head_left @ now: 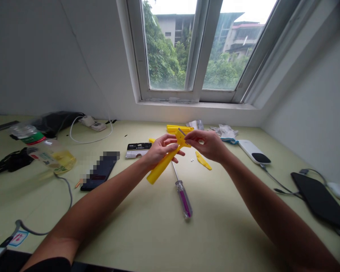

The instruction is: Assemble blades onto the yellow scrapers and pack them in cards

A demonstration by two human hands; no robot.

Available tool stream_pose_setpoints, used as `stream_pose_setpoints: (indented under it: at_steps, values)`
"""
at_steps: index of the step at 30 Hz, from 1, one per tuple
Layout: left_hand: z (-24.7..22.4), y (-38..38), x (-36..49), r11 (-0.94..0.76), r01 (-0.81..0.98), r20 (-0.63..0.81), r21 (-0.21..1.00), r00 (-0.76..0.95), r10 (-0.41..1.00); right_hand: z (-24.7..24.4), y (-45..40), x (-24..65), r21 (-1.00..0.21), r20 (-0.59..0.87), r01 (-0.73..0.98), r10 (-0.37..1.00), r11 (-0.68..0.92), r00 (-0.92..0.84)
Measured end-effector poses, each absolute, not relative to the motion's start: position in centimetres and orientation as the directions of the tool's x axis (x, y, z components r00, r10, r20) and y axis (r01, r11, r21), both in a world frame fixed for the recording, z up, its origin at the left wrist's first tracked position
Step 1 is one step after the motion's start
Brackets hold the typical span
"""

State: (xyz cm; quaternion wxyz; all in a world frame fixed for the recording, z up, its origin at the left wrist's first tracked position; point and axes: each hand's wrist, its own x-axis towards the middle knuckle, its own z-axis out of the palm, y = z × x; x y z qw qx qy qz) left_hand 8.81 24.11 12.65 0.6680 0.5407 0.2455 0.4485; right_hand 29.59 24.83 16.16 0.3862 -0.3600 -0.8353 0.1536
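Gripping yellow plastic part [162,165] mid-air, left hand [160,148] closed round its shaft, right hand [207,145] pinching top end, probably firmly. Lying on desk [147,241]: screwdriver [183,198], yellow piece [203,160], tiny metal bits [192,160], further yellow parts [180,129].

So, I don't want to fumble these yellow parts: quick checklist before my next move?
1. Left hand around the yellow plastic bar: ok, fingers wrapped on it.
2. Right hand pinching the yellow piece at the bar's top end: ok.
3. Join between bar and piece: cannot tell, fingers hide it.
4. Screwdriver: ok, lying on the table just below the hands.
5. Small metal bit: ok, lying near the loose yellow part.
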Motion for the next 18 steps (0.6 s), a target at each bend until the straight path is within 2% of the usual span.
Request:
stream_pose_setpoints:
  at_steps: [4,12,18]
  values:
    - [12.7,23.9,9.0,0.030,-0.321,0.142,0.947,0.500,0.854,15.8,24.7,29.4,-0.492,0.587,0.476,0.682,0.729,-0.436]
    - [12.7,23.6,9.2,0.054,-0.307,0.123,0.950,0.528,0.840,15.2,25.0,28.9,-0.627,0.598,0.360,0.723,0.691,-0.347]
    - [12.5,23.6,9.2,0.040,-0.283,0.119,0.958,0.524,0.843,14.3,25.2,28.8,-0.644,0.594,0.359,0.737,0.676,-0.323]
